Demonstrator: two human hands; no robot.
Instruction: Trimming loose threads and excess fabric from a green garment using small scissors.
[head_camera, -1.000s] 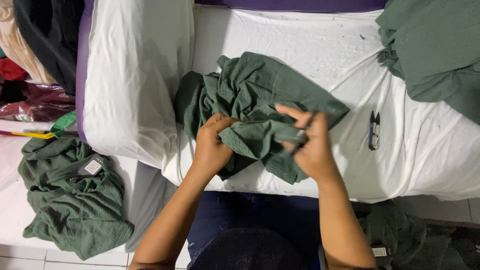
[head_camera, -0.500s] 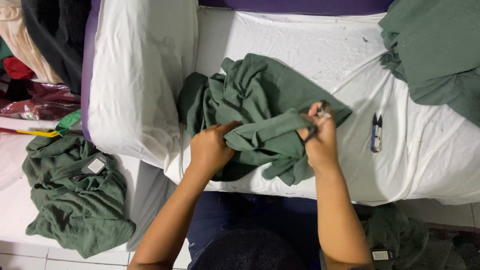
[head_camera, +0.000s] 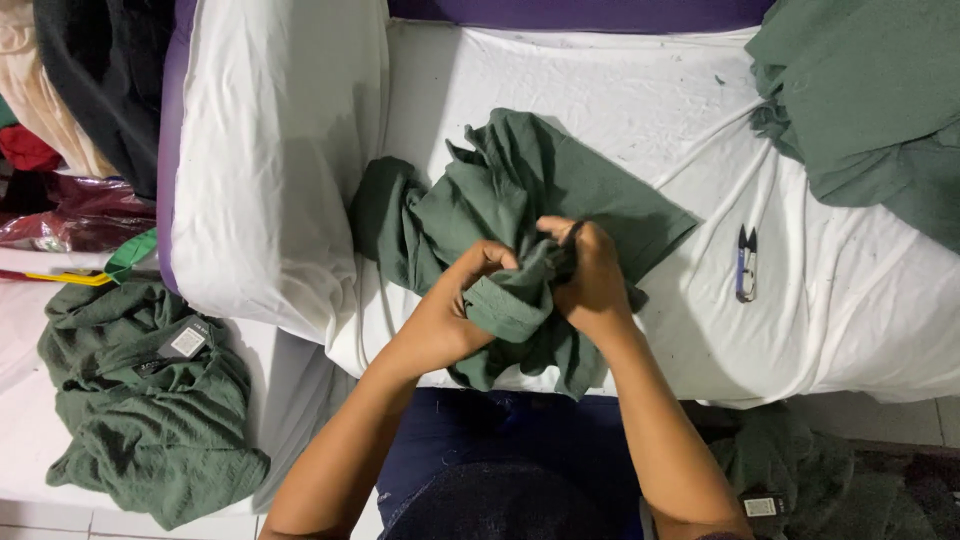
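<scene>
A crumpled dark green garment (head_camera: 520, 200) lies on the white sheet (head_camera: 600, 90) in front of me. My left hand (head_camera: 455, 315) grips a bunched fold of it from the left. My right hand (head_camera: 590, 275) pinches the same bunch from the right, close against the left hand. Both hands meet over the garment's near edge, and part of the cloth hangs below them.
Small thread snips (head_camera: 746, 264) lie on the sheet to the right. Another green garment (head_camera: 870, 100) is piled at the far right corner. A green garment with a tag (head_camera: 140, 400) lies on the floor at left, another (head_camera: 800, 480) at lower right. Dark clothes (head_camera: 90, 80) are heaped at far left.
My right hand has moved left to meet my left hand, gathering the green cloth into a tighter bunch between them.
</scene>
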